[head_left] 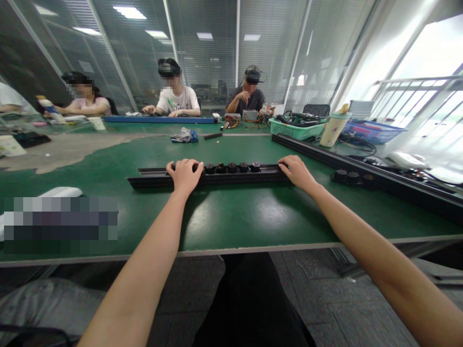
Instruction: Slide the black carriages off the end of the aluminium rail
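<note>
A long black rail [235, 180] with a channel along its top lies crosswise on the green table in front of me. Several round black parts [232, 167] sit in a row inside the channel. Over its left half, my left hand [185, 174] is closed, fingers curled across the channel next to the row; its fingertips are partly hidden. My right hand [295, 172] grips the rail's right end between thumb and fingers. To the right of that hand, a few more round black parts [346, 177] rest on the table.
A longer black rail [383, 171] runs along the right side. Behind it stand a green basket [294, 129] of cables, a cream tumbler [334, 127] and a blue basket [376, 131]. A grey cloth [184, 135] lies farther back. Several people sit across the table.
</note>
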`<action>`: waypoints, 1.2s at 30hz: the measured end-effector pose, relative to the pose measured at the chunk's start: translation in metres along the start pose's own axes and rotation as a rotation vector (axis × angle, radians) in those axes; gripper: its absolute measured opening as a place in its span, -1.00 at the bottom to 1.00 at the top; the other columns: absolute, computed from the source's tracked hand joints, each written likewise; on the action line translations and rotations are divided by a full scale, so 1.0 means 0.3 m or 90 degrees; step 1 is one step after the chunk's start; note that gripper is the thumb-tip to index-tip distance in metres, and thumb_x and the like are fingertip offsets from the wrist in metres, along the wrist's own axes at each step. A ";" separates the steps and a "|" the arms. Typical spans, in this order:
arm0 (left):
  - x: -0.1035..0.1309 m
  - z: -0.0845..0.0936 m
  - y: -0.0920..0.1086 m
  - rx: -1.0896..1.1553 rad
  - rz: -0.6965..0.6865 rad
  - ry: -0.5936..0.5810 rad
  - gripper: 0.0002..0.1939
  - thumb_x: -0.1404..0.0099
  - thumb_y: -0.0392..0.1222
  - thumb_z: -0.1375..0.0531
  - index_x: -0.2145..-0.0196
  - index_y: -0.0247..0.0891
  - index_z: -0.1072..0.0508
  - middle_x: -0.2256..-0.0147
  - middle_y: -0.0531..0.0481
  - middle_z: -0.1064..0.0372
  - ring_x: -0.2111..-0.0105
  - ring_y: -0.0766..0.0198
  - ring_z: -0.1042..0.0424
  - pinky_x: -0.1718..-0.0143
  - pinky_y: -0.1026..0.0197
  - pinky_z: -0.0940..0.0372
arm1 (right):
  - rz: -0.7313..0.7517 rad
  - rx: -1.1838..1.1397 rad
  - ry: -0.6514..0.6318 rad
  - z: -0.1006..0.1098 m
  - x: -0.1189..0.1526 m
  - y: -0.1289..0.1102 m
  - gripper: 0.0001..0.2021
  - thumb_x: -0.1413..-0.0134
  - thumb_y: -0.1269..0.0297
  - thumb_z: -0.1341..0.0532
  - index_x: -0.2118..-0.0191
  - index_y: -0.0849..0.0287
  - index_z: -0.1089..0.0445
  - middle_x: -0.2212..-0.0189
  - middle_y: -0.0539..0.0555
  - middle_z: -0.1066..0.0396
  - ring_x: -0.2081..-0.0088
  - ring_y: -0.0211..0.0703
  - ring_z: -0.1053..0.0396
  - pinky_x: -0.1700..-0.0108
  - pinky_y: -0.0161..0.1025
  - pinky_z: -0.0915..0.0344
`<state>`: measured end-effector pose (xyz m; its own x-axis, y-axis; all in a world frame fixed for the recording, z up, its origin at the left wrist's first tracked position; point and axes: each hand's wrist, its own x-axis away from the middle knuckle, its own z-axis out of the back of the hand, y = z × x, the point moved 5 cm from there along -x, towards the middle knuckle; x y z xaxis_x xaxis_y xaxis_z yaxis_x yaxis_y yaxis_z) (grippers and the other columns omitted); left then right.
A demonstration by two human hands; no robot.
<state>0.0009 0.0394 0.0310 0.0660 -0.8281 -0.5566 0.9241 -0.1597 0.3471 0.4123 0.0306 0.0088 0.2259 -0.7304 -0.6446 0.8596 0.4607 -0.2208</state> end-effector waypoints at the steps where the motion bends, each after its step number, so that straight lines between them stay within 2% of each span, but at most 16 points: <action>1: 0.000 0.000 0.000 0.000 0.000 0.001 -0.69 -0.51 0.02 -0.10 0.20 -0.09 -0.60 -0.02 -0.16 -0.61 -0.15 -0.12 -0.42 -0.39 -0.29 0.08 | -0.001 0.000 0.001 0.001 0.001 0.001 -0.76 -0.38 0.22 -0.11 0.12 0.07 -0.53 0.08 0.29 -0.56 -0.04 0.26 -0.41 -0.19 0.20 -0.32; 14: -0.003 -0.002 -0.001 0.001 0.000 0.000 -0.70 -0.52 0.03 -0.10 0.22 -0.07 -0.58 -0.02 -0.15 -0.61 -0.14 -0.11 -0.43 -0.39 -0.29 0.08 | -0.006 0.000 -0.004 0.002 -0.003 0.010 -0.77 -0.34 0.23 -0.13 0.11 0.06 -0.55 0.09 0.28 -0.56 -0.03 0.28 -0.41 -0.18 0.24 -0.33; 36: -0.002 -0.006 -0.003 0.007 -0.005 0.005 -0.68 -0.51 0.03 -0.09 0.18 -0.09 -0.61 -0.01 -0.16 -0.60 -0.14 -0.13 -0.42 -0.39 -0.30 0.09 | -0.021 0.002 0.019 0.017 0.004 0.031 -0.83 -0.28 0.27 -0.16 0.20 0.06 -0.52 0.13 0.27 -0.55 0.01 0.25 -0.42 -0.15 0.19 -0.36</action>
<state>0.0008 0.0408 0.0297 0.0616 -0.8225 -0.5654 0.9203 -0.1725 0.3511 0.4230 0.0315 0.0099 0.1832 -0.7300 -0.6584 0.8682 0.4343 -0.2399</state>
